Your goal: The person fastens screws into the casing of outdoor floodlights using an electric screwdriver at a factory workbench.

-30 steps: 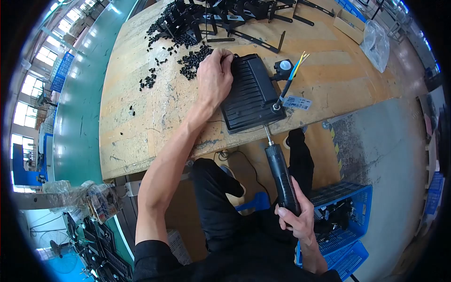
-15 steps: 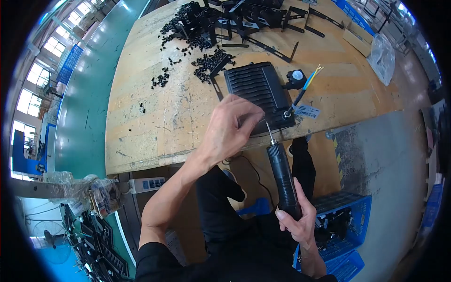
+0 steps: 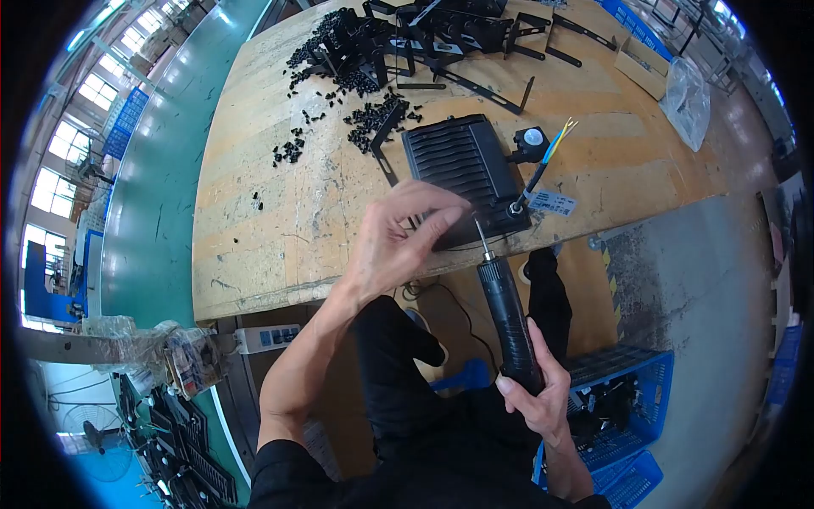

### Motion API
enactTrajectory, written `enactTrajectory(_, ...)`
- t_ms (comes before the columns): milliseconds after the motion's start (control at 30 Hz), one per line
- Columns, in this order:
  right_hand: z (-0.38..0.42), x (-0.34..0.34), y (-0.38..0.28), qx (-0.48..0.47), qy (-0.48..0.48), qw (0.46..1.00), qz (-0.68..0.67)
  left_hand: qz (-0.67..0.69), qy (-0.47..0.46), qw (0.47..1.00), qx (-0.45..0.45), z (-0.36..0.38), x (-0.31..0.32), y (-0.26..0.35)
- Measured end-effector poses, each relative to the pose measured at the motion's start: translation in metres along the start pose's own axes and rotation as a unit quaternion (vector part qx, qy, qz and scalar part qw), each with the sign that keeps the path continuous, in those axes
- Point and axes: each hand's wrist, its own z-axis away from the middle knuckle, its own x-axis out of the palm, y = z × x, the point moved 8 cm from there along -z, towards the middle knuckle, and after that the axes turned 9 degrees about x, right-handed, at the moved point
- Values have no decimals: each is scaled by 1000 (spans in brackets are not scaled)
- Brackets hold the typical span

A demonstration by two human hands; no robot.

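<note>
My right hand [image 3: 545, 392] is wrapped round a black electric screwdriver [image 3: 510, 327], its thin bit pointing up and away from me. Beside the bit's tip, thumb and forefinger of my left hand [image 3: 398, 233] are pinched together; whatever is between them is too small or hidden to make out. Under and beyond these fingers lies a black finned floodlight [image 3: 462, 161] at the table's near edge, partly covered by the left hand. It has a sensor with a white dome [image 3: 532, 144], a cable with bare coloured wires [image 3: 547, 161] and a white label [image 3: 551, 202].
Black screws [image 3: 373, 123] lie in loose piles on the wooden table [image 3: 280, 229]. Black metal brackets [image 3: 483, 89] are heaped at the back. A small cardboard box [image 3: 642, 68] and a plastic bag [image 3: 687, 102] sit at the right. A blue crate [image 3: 649, 394] stands below, right.
My left hand has shifted slightly left, its fingers still pinched near the bit. The screwdriver and my right hand have hardly moved.
</note>
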Motion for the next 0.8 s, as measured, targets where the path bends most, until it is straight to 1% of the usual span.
enactTrajectory(67,-2,0,1,-5,3,1000,3,-8,54,998,-41,2,-15,-10)
enactTrajectory(100,-3,-1,2,-9,5,1000,8,-10,56,998,-42,-1,-20,-18)
enactTrajectory(167,-7,-2,4,-11,3,1000,4,-153,153,976,-29,-17,-54,-38)
enactTrajectory(200,-8,-3,5,-14,6,1000,1,-155,155,975,-30,-27,-61,-52)
enactTrajectory(267,-7,-3,8,-17,4,1000,5,-312,160,936,-31,-46,-78,-72)
enactTrajectory(333,-9,-3,10,-19,2,1000,9,-288,151,945,-28,-62,-81,-100)
enactTrajectory(367,-10,-4,11,-24,8,999,25,-262,140,955,-24,-68,-77,-99)
enactTrajectory(400,-9,-5,12,-28,16,999,39,-269,109,956,-46,-71,-76,-100)
enactTrajectory(433,-6,-6,14,-26,21,999,36,-267,104,957,-46,-73,-74,-97)
enactTrajectory(500,-3,-10,18,-33,26,997,65,-201,132,964,-115,-74,-73,-84)
enactTrajectory(567,7,-12,26,-17,30,999,37,-273,120,955,-8,-86,-67,-52)
enactTrajectory(633,14,-16,36,4,36,999,11,-342,54,936,69,-99,-51,-35)
enactTrajectory(667,14,-16,38,8,37,999,10,-340,51,937,66,-104,-45,-45)
enactTrajectory(733,11,-15,42,23,46,999,3,-357,26,928,103,-114,-25,-59)
enactTrajectory(800,10,-14,41,18,41,999,12,-367,15,926,89,-116,-14,-66)
